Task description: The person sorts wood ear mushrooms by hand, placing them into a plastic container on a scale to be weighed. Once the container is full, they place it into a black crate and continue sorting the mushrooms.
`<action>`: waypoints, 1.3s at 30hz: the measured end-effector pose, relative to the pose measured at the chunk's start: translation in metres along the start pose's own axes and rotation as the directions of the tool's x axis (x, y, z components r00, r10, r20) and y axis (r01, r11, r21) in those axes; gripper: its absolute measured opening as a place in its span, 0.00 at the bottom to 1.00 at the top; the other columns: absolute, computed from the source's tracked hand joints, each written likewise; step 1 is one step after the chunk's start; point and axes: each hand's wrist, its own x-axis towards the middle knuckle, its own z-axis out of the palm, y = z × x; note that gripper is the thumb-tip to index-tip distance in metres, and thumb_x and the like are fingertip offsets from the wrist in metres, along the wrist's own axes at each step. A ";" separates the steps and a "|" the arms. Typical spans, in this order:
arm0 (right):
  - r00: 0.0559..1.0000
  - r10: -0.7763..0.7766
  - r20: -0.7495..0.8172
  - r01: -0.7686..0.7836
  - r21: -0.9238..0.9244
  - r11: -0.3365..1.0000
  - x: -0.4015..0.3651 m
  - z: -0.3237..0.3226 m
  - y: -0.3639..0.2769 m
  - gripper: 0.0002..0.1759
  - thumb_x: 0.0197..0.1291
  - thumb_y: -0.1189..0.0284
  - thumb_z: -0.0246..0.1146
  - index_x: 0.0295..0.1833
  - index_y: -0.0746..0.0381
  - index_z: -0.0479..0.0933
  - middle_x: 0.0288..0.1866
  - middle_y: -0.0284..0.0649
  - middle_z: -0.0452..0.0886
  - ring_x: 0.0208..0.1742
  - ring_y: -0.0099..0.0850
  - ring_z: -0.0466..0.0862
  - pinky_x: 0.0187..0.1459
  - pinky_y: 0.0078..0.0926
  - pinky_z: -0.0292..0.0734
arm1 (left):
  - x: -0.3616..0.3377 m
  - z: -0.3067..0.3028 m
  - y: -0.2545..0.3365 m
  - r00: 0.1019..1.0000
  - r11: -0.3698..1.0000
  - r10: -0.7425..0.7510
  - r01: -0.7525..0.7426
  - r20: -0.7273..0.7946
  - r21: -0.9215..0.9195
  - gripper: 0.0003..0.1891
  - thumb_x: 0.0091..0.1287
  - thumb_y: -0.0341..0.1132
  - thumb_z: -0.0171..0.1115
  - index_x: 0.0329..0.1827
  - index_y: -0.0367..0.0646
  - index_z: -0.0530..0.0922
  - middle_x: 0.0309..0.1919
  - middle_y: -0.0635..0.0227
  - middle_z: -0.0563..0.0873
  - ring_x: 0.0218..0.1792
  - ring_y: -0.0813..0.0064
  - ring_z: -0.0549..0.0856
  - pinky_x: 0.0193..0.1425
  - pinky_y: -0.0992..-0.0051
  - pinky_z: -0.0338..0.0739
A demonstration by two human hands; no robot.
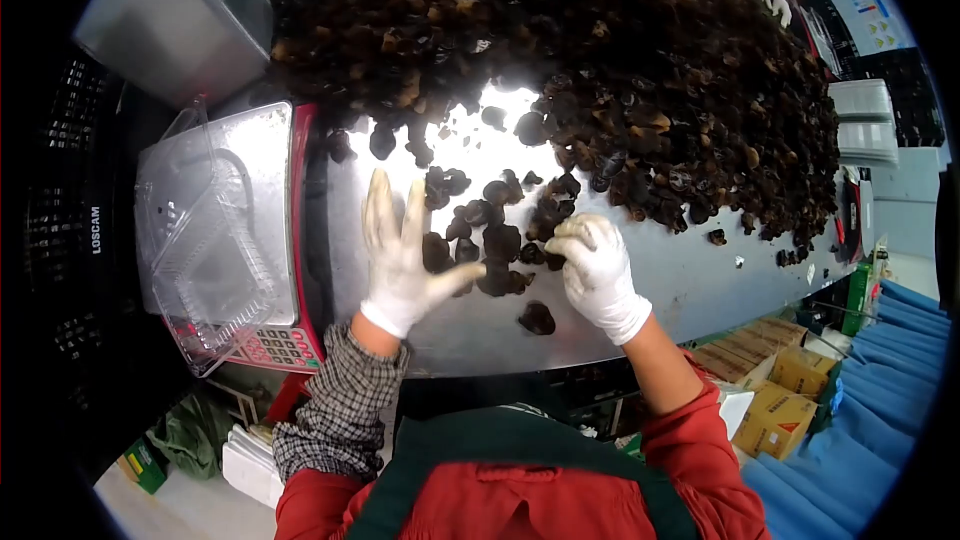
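Observation:
My left hand (405, 265), in a white glove, lies over the metal table with its fingers stretched and thumb spread, holding nothing. Its thumb reaches beside a small group of dark brown wood ear mushrooms (501, 241). On the other side of this group, my right hand (600, 278), also gloved, has its fingers bent and drawn together. Its fingertips touch the edge of the group; whether a piece is pinched in them is hidden. A single mushroom (537, 318) sits nearer my body. Beyond both hands rises a large heap of the same mushrooms (560, 30).
At left, a clear plastic clamshell box (215, 250) lies open on a red scale (270, 140). Behind it stands a grey bin (185, 20), with a black crate (85, 140) alongside. Another person's gloved hand (775, 6) shows at far right. Cardboard boxes (775, 418) stand below right.

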 end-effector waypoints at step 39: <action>1.000 -0.021 -0.008 0.021 -0.078 0.997 0.043 0.021 0.031 0.08 0.46 0.71 0.63 0.33 0.62 0.76 0.49 0.44 0.78 0.53 0.42 0.77 0.57 0.41 0.70 | 0.003 0.006 0.020 0.925 0.992 0.128 -0.122 0.358 -0.040 0.61 0.38 0.64 0.77 0.77 0.51 0.59 0.75 0.52 0.57 0.75 0.46 0.56 0.74 0.36 0.45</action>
